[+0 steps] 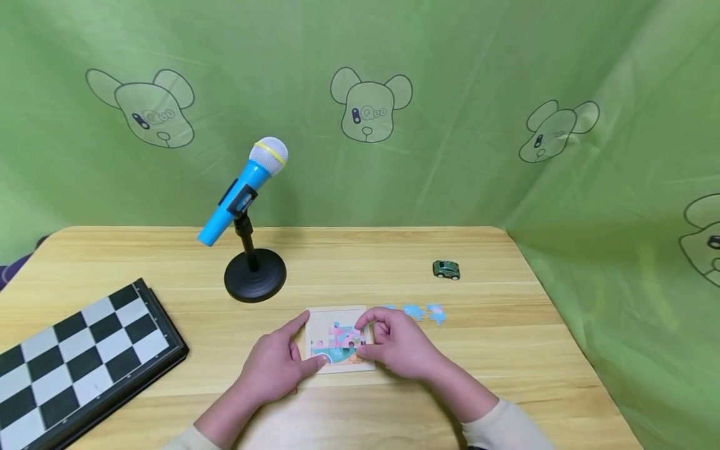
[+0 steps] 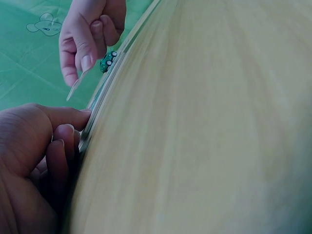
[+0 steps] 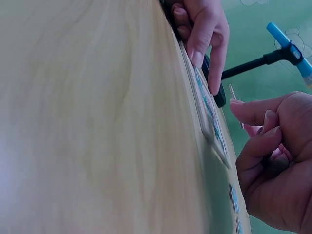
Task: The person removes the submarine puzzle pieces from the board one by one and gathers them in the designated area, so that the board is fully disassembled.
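Note:
A small jigsaw board [image 1: 337, 314] with a pale wooden frame lies on the table, its lower part filled with pink and teal pieces. My left hand [image 1: 274, 365] holds it at the left side, index finger at the top-left corner and thumb over the lower edge. Above the board's right side, my right hand [image 1: 402, 342] pinches a thin jigsaw piece [image 2: 74, 89] between thumb and index finger. In the right wrist view that piece is tilted up, apart from the board; its printed side is mostly hidden. Loose blue and pink pieces [image 1: 435, 314] lie beyond the right hand.
A blue toy microphone [image 1: 242, 194] stands on a black round base [image 1: 255, 278] at the back left. A black-and-white chessboard [image 1: 84, 353] occupies the left side. A green toy car [image 1: 447, 270] sits back right. Green curtain [image 1: 450, 175] hangs behind the wooden table [image 1: 506, 350].

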Tool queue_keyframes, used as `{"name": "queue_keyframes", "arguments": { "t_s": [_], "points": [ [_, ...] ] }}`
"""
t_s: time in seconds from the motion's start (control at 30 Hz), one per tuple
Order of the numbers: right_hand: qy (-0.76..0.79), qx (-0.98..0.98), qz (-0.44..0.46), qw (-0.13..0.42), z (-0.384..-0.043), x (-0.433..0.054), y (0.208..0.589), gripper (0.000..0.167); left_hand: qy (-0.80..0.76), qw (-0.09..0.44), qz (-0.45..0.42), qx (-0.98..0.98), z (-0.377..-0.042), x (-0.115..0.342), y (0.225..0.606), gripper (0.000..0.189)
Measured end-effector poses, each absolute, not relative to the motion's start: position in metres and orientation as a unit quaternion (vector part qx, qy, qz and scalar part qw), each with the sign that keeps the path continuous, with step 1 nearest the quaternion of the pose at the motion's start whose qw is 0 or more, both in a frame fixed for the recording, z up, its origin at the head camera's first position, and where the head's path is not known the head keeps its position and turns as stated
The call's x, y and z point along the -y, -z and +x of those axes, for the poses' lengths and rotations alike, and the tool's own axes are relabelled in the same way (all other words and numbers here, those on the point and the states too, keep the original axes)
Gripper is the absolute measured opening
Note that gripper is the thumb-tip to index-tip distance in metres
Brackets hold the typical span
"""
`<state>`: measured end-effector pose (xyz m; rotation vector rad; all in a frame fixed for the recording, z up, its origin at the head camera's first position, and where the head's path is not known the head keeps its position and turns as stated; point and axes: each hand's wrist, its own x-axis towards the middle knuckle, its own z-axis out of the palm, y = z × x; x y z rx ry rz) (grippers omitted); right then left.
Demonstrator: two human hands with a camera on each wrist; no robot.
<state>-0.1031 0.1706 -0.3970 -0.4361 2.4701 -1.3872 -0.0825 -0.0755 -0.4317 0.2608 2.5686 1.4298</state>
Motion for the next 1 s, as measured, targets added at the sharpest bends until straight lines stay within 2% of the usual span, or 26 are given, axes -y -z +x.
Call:
{"name": "queue_keyframes", "arguments": {
  "t_s": [0.6,1.0],
  "points": [
    [0.458,-0.876,-0.097,0.115,-0.100,-0.220,0.406,0.030,-0.485,0.097,0.087,-0.865,-0.083,0.076,0.432,0.086],
    [0.458,-0.876,-0.075,0.130,-0.102,-0.230,0.412,0.030,-0.478,0.108,0.088,-0.867,-0.083,0.076,0.434,0.086]
  ]
}}
